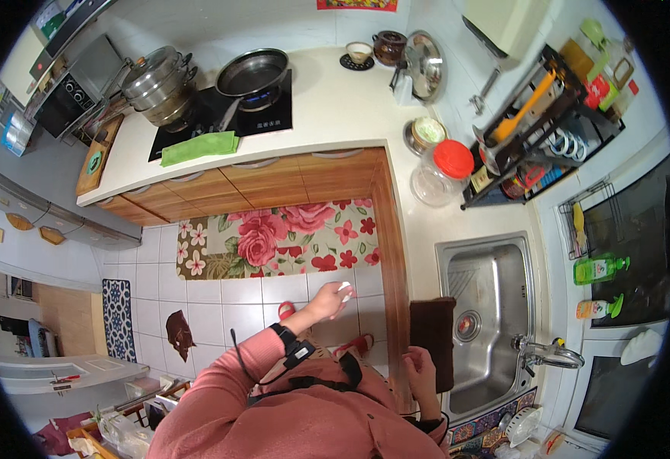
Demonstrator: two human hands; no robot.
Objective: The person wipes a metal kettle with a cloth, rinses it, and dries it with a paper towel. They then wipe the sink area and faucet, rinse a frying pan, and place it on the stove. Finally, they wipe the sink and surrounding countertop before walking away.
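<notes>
My left hand (329,301) is in front of my body, above the tiled floor, closed around a small white object (345,291) that I cannot identify. At the counter's wooden front edge is my right hand (419,367), fingers curled, beside a brown cloth (433,338) draped by the sink; whether it holds anything I cannot tell. A stainless steel sink (490,367) lies to the right. Farther off, a frying pan (252,74) sits over a lit blue flame on the black gas hob (277,115), next to a stacked steel steamer pot (160,86). A folded green cloth (200,148) lies at the hob's front edge.
A red-lidded clear jar (435,181), a bowl of chopped food (428,131) and a black knife rack (533,115) stand on the right counter. A floral mat (289,241) covers part of the floor. The faucet (547,354) rises at the sink's right edge.
</notes>
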